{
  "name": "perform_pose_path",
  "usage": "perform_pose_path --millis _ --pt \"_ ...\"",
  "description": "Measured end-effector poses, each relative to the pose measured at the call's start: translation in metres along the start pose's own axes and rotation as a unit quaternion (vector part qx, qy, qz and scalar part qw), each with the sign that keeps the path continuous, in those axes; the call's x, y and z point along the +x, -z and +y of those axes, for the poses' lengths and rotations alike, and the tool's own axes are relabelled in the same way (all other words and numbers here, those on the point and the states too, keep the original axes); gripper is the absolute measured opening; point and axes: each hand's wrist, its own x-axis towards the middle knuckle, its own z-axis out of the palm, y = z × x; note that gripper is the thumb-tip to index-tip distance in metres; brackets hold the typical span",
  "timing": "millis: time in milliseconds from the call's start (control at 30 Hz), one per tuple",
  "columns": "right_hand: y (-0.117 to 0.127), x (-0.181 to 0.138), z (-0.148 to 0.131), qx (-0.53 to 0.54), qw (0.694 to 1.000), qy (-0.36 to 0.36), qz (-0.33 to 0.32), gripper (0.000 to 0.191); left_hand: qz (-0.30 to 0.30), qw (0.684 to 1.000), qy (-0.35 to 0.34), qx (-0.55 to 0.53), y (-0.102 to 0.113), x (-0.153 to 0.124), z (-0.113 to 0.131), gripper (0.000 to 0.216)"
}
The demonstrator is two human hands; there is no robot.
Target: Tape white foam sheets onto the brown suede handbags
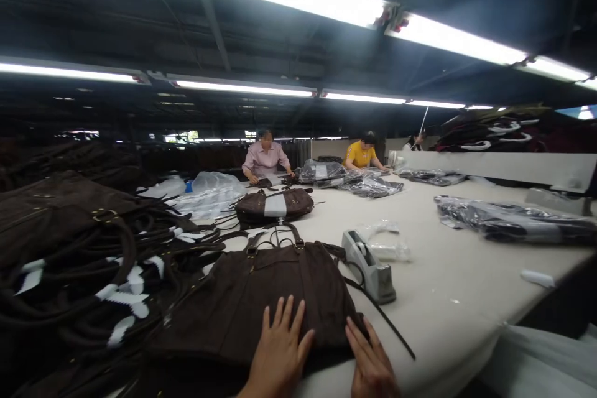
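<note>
A dark brown suede handbag (pixel 261 298) lies flat on the long white table (pixel 443 273) right in front of me, its handles pointing away. My left hand (pixel 280 348) rests flat on the bag's near end with fingers spread. My right hand (pixel 370 357) lies flat at the bag's right near corner, fingers stretched out. Neither hand holds anything.
A grey tape dispenser (pixel 370 264) stands just right of the bag. A heap of brown bags and straps (pixel 84 255) fills the left. Another bag with a white band (pixel 275 205) lies farther back. Bagged items in plastic (pixel 513 221) sit right. Two people (pixel 265 158) work at the far end.
</note>
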Motion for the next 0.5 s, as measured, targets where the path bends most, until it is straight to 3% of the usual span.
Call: perform_pose_path --millis 67,167,233,300,400,500 --pt "0.003 0.002 0.003 -0.034 0.999 0.028 -0.015 0.059 0.008 1.000 0.015 -0.002 0.016 -0.022 -0.021 0.064" --pt "0.006 0.003 0.009 -0.061 0.996 0.063 -0.019 0.058 0.085 0.996 0.031 -0.023 0.060 -0.027 -0.055 0.058" --pt "0.005 0.003 0.015 -0.060 0.995 0.080 -0.007 0.059 0.131 0.991 -0.001 -0.008 0.092 -0.019 -0.080 0.053" --pt "0.001 0.001 0.021 -0.040 0.994 0.102 0.008 0.060 0.139 0.989 -0.054 0.019 0.113 -0.012 -0.110 0.046" --pt "-0.007 -0.001 0.027 0.009 0.996 0.089 0.018 0.057 0.098 0.988 -0.107 0.055 0.106 -0.018 -0.154 0.043" --pt "-0.005 -0.003 0.021 0.037 0.998 0.045 0.008 0.054 0.050 0.996 -0.059 0.035 0.065 -0.039 -0.186 0.048"
